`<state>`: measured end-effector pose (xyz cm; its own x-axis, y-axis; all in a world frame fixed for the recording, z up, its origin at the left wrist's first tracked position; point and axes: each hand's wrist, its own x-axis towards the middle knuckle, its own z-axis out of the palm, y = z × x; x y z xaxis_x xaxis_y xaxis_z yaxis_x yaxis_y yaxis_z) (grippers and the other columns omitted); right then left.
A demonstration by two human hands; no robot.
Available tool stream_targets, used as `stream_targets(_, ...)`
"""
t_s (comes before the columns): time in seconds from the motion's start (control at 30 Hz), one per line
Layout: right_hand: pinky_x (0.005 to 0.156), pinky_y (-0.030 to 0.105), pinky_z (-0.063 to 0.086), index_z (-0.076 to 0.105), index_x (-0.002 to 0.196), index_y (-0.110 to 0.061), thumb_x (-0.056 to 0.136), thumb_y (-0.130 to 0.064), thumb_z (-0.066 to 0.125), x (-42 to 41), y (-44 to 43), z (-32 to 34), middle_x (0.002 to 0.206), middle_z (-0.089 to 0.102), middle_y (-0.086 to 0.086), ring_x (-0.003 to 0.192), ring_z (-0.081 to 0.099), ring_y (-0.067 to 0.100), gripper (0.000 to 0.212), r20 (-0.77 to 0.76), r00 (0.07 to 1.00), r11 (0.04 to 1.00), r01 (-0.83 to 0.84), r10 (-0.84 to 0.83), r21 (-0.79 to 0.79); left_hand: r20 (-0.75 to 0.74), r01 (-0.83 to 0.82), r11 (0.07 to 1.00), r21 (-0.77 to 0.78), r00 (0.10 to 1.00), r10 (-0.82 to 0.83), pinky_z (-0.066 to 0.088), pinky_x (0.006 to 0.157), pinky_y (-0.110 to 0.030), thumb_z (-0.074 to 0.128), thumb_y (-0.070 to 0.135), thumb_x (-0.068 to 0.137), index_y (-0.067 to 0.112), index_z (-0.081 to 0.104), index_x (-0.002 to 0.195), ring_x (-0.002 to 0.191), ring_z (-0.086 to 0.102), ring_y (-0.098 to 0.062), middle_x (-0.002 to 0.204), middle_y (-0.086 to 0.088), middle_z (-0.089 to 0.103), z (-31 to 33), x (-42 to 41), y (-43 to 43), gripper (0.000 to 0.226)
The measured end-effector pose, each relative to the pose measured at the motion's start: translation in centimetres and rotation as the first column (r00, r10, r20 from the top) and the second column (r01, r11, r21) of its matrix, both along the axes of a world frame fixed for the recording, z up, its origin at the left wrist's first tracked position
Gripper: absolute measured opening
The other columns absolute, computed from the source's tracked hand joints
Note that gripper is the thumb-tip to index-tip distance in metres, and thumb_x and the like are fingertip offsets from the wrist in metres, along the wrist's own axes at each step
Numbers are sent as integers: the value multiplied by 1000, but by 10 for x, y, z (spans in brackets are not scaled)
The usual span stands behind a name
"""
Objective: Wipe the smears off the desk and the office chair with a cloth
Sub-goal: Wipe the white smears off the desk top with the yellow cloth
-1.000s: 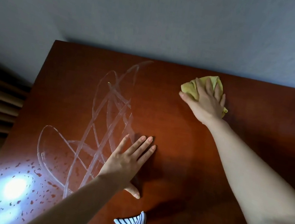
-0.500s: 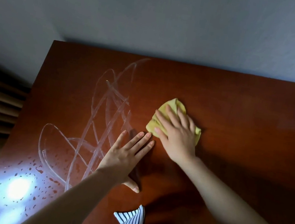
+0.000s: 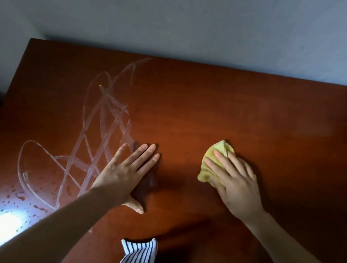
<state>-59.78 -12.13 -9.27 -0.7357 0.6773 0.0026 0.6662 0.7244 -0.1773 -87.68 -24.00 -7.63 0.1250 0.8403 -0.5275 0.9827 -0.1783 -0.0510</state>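
With right hand (image 3: pixel 236 186) pressing cloth (image 3: pixel 210 158) flat, left hand (image 3: pixel 124 171) splayed on desk (image 3: pixel 249 106) — sweep toward centre-left smears (image 3: pixel 103 119) (overlapping passes).

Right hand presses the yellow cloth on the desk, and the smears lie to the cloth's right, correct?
Not quite. The head view shows the smears on the left part of the desk, beyond the left hand; the right hand does press the yellow cloth.
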Motion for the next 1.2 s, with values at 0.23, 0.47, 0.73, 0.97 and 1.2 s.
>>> stream_targets(0.23, 110, 44, 25, 47, 138, -30, 92, -26, 58, 10, 83, -1, 147, 42, -2, 134, 37, 27, 48, 46, 942, 943, 333, -333, -5, -15, -4, 1000, -13, 1000, 4, -25, 105, -52, 37, 94, 52, 16, -53, 126, 121, -50, -23, 132, -5, -57, 0, 4, 2, 140)
stream_targets(0.47, 111, 45, 21, 35, 144, -35, 99, -38, 40, -17, 121, -3, 155, 27, -6, 143, 19, 24, 45, 54, 786, 780, 618, -616, -94, -135, 52, 998, -45, 989, -58, -22, 104, -54, 45, 90, 58, 7, -39, 133, 139, -29, -29, 146, -14, -38, 12, 17, 11, 141)
stream_targets(0.73, 111, 44, 24, 32, 145, -36, 99, -40, 40, -40, 49, -1, 155, 24, -8, 143, 17, 22, 48, 101, 813, 800, 582, -574, -143, -85, -10, 1000, -20, 996, 8, -11, 111, -58, 45, 73, 81, 14, -7, 151, 145, -15, -28, 159, -10, -16, 34, 23, 18, 106)
stream_targets(0.97, 108, 41, 30, 37, 144, -33, 97, -40, 44, -50, -44, 4, 153, 30, -5, 141, 25, 25, 47, 129, 853, 844, 520, -505, -130, 21, 59, 996, 71, 998, -61, -20, 106, -52, 41, 62, 91, 20, -5, 151, 144, -20, -26, 158, -6, -17, 38, 7, -41, 86)
stream_targets(1.2, 110, 38, 28, 34, 145, -33, 98, -40, 42, -88, -141, 6, 155, 27, -6, 142, 23, 25, 48, 153, 805, 792, 592, -573, -151, 44, 173, 980, 98, 983, -178, -20, 107, -50, 41, 63, 90, 23, -9, 151, 145, -19, -24, 158, -4, -19, 39, -47, -114, 89)
